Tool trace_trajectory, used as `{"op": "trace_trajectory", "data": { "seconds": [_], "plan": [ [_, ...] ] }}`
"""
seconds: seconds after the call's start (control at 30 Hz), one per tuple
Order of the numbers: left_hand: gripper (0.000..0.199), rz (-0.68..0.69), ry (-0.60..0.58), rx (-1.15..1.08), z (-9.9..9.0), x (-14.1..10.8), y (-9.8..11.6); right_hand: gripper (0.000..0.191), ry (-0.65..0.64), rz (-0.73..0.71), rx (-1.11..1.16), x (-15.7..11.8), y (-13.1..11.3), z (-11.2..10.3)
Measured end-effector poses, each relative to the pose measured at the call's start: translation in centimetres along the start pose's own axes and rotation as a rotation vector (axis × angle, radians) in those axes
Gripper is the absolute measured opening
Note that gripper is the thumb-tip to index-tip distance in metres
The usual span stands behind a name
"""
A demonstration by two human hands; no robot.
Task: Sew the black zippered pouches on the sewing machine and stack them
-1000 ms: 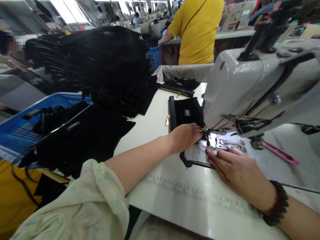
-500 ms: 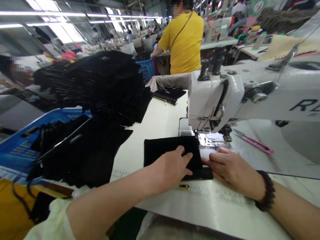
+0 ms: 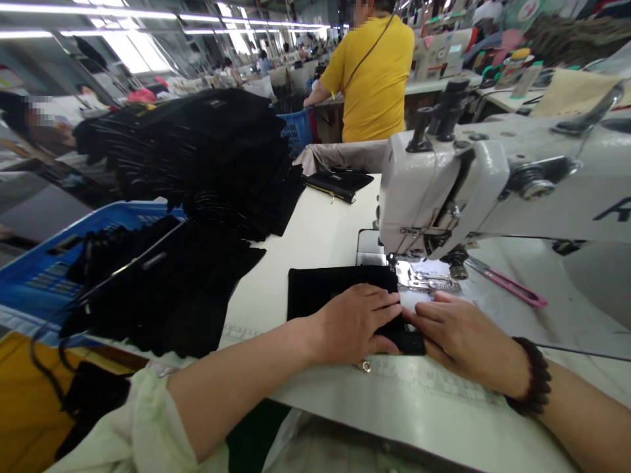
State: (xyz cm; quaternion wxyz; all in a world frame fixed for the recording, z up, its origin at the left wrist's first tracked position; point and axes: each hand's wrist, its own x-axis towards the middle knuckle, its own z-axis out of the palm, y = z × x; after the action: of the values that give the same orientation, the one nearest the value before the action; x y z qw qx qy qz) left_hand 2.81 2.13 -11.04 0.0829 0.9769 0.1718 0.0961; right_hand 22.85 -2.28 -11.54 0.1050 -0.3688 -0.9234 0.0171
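A flat black fabric piece lies on the sewing table, its upper right corner beside the presser foot of the white sewing machine. Flat across this fabric rests my left hand, fingers stretched out toward the right edge. My right hand, with a dark bead bracelet at the wrist, has its fingers curled together at the fabric's lower right edge; its grip is partly hidden. A gold zipper pull sticks out below my left hand. The machine's needle is hard to make out.
Left of the work, a tall stack of black fabric pieces rises beside a blue basket. A black zippered piece lies at the table's back. Pink-handled thread snips lie under the machine arm. A person in yellow stands beyond.
My left hand has slid right over the fabric and its spread fingers have come together. My right hand stays at the fabric's edge. The view has shifted slightly.
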Motion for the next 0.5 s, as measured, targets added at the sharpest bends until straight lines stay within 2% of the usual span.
{"op": "trace_trajectory", "data": {
  "seconds": [0.33, 0.5],
  "plan": [
    [0.053, -0.062, -0.102, -0.089, -0.5, 0.2, -1.1, 0.022, -0.082, 0.118, 0.007, 0.6, 0.1, -0.1],
    [0.071, -0.029, -0.108, -0.119, -0.6, -0.1, -1.2, 0.018, -0.12, 0.176, 0.174, -0.2, -0.1, -1.5]
  ]
}}
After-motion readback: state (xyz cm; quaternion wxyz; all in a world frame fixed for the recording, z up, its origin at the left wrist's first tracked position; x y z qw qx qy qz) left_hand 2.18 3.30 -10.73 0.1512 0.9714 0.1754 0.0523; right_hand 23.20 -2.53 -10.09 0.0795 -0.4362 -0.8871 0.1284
